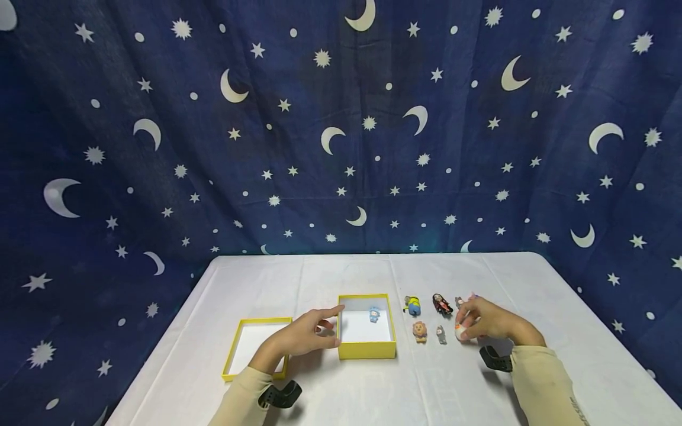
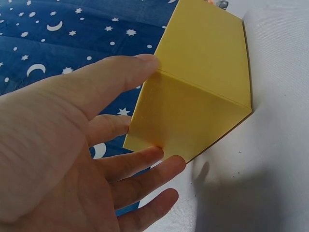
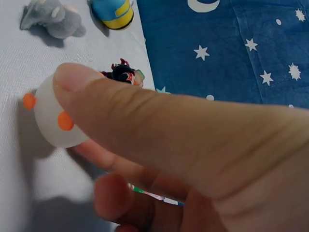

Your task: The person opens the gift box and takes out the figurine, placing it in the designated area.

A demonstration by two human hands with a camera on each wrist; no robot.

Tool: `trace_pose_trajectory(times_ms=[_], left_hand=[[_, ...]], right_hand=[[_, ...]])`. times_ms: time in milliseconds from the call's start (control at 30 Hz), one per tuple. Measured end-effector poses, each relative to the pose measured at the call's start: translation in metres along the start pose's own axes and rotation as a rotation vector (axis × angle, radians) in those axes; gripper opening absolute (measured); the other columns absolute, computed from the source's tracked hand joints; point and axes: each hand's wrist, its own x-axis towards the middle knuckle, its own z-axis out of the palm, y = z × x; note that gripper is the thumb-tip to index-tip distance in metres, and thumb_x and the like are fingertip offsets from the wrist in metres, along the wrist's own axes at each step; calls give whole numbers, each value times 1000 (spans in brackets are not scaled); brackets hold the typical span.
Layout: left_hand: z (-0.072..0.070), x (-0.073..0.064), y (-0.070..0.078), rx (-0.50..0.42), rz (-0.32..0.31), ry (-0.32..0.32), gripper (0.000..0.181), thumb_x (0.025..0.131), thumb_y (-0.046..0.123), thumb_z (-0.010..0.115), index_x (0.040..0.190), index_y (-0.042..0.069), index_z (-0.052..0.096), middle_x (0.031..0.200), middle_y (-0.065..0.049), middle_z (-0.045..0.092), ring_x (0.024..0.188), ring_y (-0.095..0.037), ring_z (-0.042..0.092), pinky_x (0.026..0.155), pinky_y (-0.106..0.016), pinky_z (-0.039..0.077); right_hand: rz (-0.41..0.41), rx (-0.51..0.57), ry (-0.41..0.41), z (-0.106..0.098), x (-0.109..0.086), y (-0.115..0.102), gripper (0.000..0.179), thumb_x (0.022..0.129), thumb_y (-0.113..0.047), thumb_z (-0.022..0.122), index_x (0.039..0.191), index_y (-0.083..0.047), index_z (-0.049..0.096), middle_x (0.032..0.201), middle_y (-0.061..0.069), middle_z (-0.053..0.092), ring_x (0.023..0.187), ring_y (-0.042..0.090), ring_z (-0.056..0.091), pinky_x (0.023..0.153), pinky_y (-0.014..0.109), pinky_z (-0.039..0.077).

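Note:
My right hand pinches a small white rounded toy figure with orange nubs between thumb and fingers, low over the white table. In the head view, my left hand is at the left side of an open yellow box. Its thumb and index finger touch the box's edge, and the other fingers spread loosely beside the wall in the left wrist view. Inside the box, on its white floor, is a small light-blue figure.
Left of the box lies a yellow-rimmed lid, partly behind my left arm. Between box and right hand stand a minion figure, a dark-haired doll, a lion figure and a grey figure. Another grey figure is beside my right fingers.

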Motion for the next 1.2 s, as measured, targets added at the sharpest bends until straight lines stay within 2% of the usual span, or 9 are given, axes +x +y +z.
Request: trace_pose_trajectory(times_ms=[133,267,600,800,900,1033,1100,1200], left_hand=[[0,-2,1,0,-9,1,74,94,23,70,157,5,36,157,-19,45,127,-35,58,108,-57,46],[-1,-5,0,-4,-20,13,73,94,21,71,156,5,37,155,-19,46,126,-34,59,108,-57,46],[0,-4,-1,-4,3,11,73,94,21,71,156,3,37,156,-20,45,125,-35,59,107,-57,46],[1,-2,-3,1,1,5,74,94,23,71,157,4,36,156,-19,46,125,-32,60,108,-56,46],[1,0,-2,1,-9,7,75,94,23,71,157,6,36,156,-17,46,125,-30,59,108,-55,46],[0,0,-1,4,-8,11,74,94,23,71,157,6,36,157,-17,46,125,-31,59,108,-56,45],[0,0,-1,4,-8,10,75,93,23,71,157,6,36,156,-17,46,125,-32,59,108,-57,45],[0,0,-1,5,-8,10,75,93,23,72,157,5,36,156,-17,46,126,-33,59,109,-57,45]], right_hand=[[-26,-68,15,0,-1,-1,27,76,1,83,96,10,67,77,5,62,71,9,52,62,21,43],[-29,-79,3,1,1,-1,27,78,-1,81,99,10,68,75,4,62,71,9,52,64,21,42],[25,-31,-17,0,-3,1,24,80,-1,77,99,13,70,65,-6,52,56,4,45,51,19,40],[68,-142,22,-4,-5,4,26,80,-10,83,99,6,74,63,-6,51,56,6,45,52,21,37],[53,-179,38,-8,-6,4,30,80,-11,83,102,7,73,64,-5,50,59,7,45,53,21,35],[47,-168,98,-10,-5,0,37,82,-9,81,109,12,69,65,-4,48,58,7,43,52,21,35],[29,-157,155,-9,-4,-3,41,82,-10,81,114,13,67,67,-3,48,59,6,42,52,22,35],[-15,-174,254,-5,1,-9,46,84,-13,81,119,12,64,71,-1,54,61,6,45,53,23,37]])
